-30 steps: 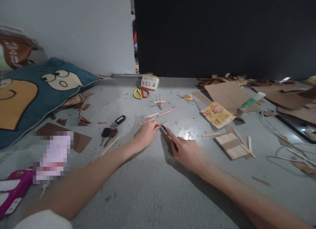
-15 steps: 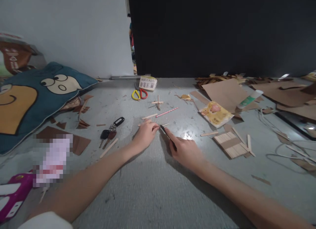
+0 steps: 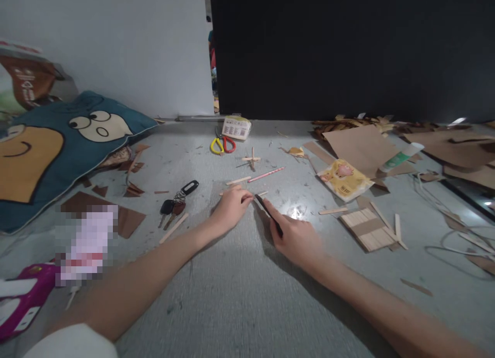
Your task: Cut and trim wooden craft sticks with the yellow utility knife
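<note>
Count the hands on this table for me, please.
2: the left hand, just in front of a loose wooden stick, and the right hand, beside it, holding a slim dark tool. No other hand shows on the table.

A slim, black, blade-like tool (image 3: 265, 206) is held aslant, its tip pointing forward and left. Just beyond lies a thin, flat, pale wooden stick (image 3: 263, 193), nearly crosswise, only partly visible; whether they touch is unclear.
</note>
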Available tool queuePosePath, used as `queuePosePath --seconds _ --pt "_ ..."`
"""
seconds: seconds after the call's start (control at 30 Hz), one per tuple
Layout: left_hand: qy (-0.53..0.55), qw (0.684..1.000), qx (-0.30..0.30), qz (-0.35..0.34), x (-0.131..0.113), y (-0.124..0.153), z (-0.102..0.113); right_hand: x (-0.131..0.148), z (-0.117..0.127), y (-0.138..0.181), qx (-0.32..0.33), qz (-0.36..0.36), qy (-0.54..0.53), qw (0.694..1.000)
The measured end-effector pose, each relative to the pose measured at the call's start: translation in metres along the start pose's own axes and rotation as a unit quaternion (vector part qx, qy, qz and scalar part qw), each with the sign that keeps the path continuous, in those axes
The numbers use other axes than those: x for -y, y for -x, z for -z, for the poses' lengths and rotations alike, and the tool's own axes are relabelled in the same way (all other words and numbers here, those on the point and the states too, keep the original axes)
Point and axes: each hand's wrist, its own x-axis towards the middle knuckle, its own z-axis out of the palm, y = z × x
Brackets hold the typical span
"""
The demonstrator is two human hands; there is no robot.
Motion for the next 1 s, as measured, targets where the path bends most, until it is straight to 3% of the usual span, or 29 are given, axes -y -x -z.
queuePosePath --seconds 1.0 --pt "0.021 1.0 0.002 0.02 0.001 -0.007 -0.006 -0.002 0.004 -0.012 0.09 0.027 0.053 0.994"
